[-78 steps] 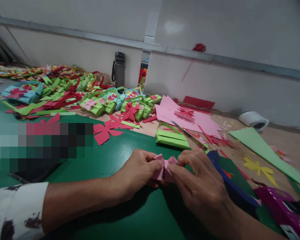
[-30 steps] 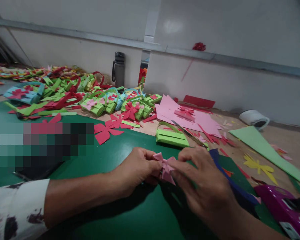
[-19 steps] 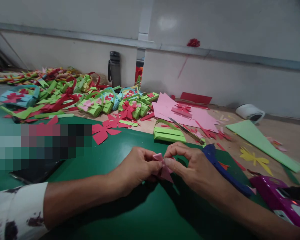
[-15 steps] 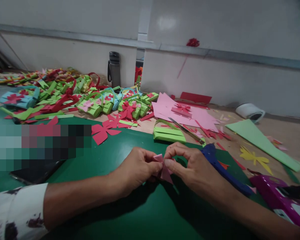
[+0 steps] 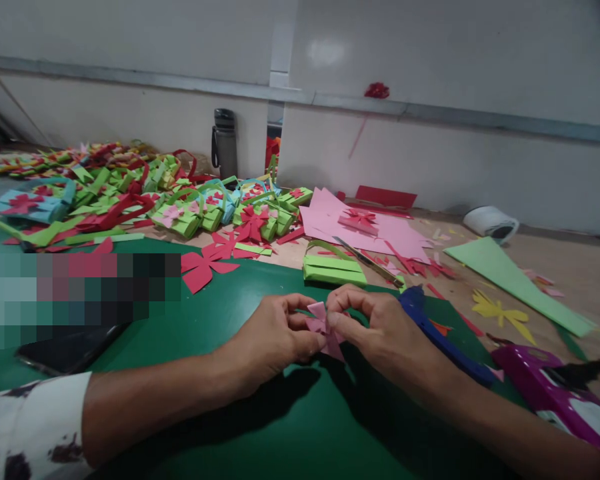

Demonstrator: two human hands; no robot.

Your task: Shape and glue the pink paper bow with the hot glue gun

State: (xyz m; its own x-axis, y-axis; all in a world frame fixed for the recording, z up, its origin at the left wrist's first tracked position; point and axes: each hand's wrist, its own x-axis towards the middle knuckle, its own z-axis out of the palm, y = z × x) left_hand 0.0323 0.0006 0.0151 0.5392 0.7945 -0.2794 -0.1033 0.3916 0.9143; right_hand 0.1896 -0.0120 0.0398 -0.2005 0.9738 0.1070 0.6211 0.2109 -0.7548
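Observation:
A small pink paper flower (image 5: 333,348) with folded petals is held between my two hands, just above the green mat (image 5: 220,427). My left hand (image 5: 280,333) pinches its left side with thumb and fingers. On the other side, my right hand (image 5: 367,320) grips a petal between thumb and forefinger; part of the flower is hidden behind these fingers. Just beyond my hands stands a light green paper bag (image 5: 334,269) with a thin handle. A flat red paper flower (image 5: 203,268) lies to the left of it, at the mat's far edge.
Blue-handled scissors (image 5: 445,343) lie beside my right forearm, near a purple and white tool (image 5: 555,387). A phone (image 5: 70,350) rests on the left. Behind are piled paper bags (image 5: 180,217), pink sheets (image 5: 320,213), a green sheet (image 5: 510,283), a bottle (image 5: 225,143) and a white roll (image 5: 490,223).
My left thumb has moved down and the left fingers have spread, so more of the pink flower's petals show. My right hand keeps its pinch. The view has shifted slightly.

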